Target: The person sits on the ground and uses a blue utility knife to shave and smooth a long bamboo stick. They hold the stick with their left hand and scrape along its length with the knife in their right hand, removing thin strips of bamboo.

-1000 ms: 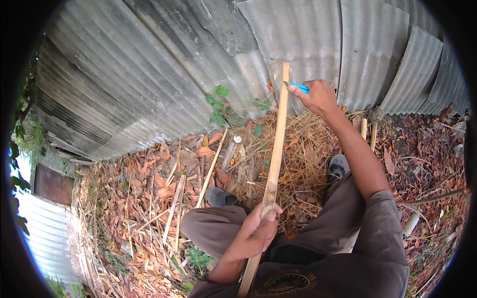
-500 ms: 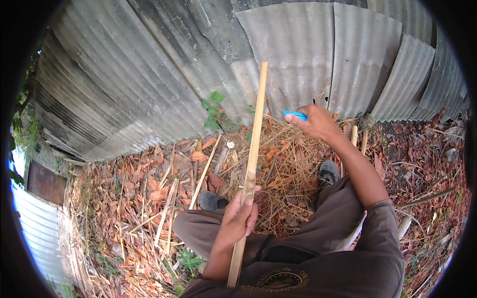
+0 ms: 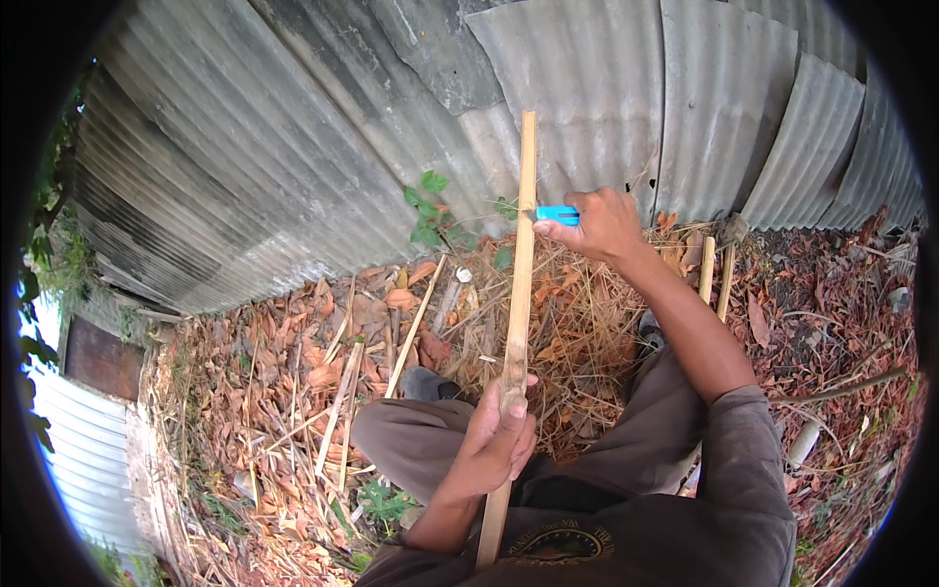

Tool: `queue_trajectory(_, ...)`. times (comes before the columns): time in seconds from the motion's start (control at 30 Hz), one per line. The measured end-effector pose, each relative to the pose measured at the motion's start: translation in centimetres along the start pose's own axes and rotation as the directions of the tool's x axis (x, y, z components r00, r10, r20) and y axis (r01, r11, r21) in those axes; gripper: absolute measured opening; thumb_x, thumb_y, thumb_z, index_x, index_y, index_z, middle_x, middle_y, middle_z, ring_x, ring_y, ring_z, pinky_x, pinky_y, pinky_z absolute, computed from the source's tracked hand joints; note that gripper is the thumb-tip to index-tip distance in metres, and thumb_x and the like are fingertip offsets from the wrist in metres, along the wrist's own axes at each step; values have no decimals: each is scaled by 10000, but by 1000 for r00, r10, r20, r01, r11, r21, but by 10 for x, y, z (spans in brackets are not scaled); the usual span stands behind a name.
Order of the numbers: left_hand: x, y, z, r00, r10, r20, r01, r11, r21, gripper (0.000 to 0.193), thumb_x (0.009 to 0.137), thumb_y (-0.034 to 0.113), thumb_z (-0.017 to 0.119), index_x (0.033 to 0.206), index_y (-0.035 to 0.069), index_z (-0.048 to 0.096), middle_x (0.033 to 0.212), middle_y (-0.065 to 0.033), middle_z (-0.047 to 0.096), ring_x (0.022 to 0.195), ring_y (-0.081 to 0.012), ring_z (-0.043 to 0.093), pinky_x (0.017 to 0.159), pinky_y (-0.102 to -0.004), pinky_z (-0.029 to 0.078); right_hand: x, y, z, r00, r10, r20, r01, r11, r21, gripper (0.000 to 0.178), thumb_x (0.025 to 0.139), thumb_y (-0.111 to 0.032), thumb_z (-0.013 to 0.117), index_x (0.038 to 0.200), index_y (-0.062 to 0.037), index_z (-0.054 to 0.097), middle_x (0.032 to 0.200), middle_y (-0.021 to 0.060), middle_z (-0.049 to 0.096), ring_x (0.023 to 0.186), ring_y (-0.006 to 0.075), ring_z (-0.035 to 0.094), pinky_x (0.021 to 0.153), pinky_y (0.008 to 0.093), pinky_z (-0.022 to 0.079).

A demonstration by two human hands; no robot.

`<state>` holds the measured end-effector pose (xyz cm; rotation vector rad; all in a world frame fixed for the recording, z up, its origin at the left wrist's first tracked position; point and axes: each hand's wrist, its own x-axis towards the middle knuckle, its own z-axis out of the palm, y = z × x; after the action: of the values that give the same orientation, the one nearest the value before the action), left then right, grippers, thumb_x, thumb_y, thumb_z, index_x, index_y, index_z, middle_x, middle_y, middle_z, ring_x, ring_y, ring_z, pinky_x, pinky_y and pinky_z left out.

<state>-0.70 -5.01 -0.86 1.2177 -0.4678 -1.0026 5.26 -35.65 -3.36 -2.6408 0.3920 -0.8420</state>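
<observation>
Left grip [image 3: 496, 442] clasps a wooden strip [image 3: 522, 279], right grip [image 3: 603, 227] a blue cutter [image 3: 558, 215]; far stretch [image 3: 528, 152] looks pared, stained patch [image 3: 515, 360] untrimmed.

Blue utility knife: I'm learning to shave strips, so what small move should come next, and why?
Probably a short draw of the blue utility knife down the bamboo strip, stopping well short of the left hand. The blade appears to meet the strip's right edge, the right hand grips the knife, and the left hand holds the strip lower down, in line with that stroke.
</observation>
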Motion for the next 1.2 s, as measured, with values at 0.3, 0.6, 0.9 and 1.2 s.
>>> queue_trajectory(0.3,7,-6,-6,991,-115,61,113,993,33,364,1049,275,362,1342,59,374,568,28,315,410,-64,297,394,-198,278,38,89,17,889,456,-47,-458,884,-89,873,799,-823,357,790,-28,717,772,222,673,813,372,673,725,483,507)
queue_trajectory(0.6,-12,-5,-15,989,-76,131,52,983,177,415,1044,264,378,1390,36,354,551,20,352,414,-49,317,387,-185,280,28,132,7,792,609,52,-605,770,203,904,815,-811,357,803,33,681,779,251,667,855,374,670,784,460,494)
queue_trajectory(0.9,7,7,-28,998,62,4,-62,992,-110,361,1051,268,346,1344,59,383,530,10,318,376,-70,279,369,-211,273,-39,-42,-35,962,-162,222,122,976,183,754,737,-793,532,670,-59,690,496,113,568,510,313,610,522,438,472)
queue_trajectory(1.2,-6,12,-11,999,33,35,-21,954,-300,318,1050,272,354,1283,60,397,513,26,292,361,-72,243,381,-215,256,-40,-45,-11,978,-176,110,165,981,98,685,737,-781,540,682,-122,718,485,90,575,476,304,611,499,422,499)
